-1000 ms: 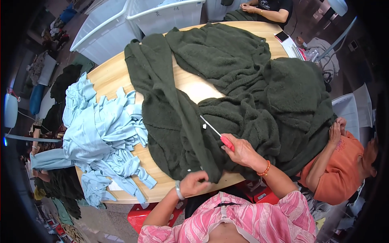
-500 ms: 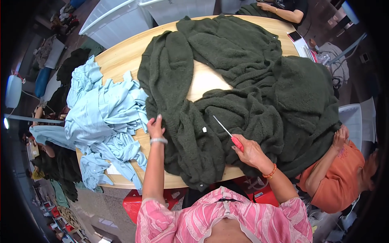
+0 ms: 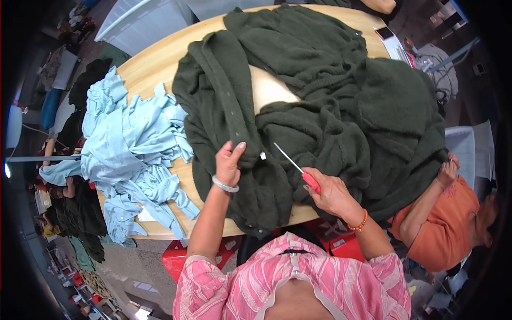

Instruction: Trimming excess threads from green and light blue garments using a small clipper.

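Sitting on dark-green garment (image 3: 229,122): white tag (image 3: 263,156), unreadable.

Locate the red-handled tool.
The red-handled tool is just right of centre in the head view, in the right hand, its thin shaft over the dark green garments.

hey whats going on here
A person's right grip holds a red-handled tool, its thin metal shaft over dark green garments spread on a wooden table. The left grip is at one garment; whether it pinches the cloth is unclear. Light blue clothes lie piled at the table's left.
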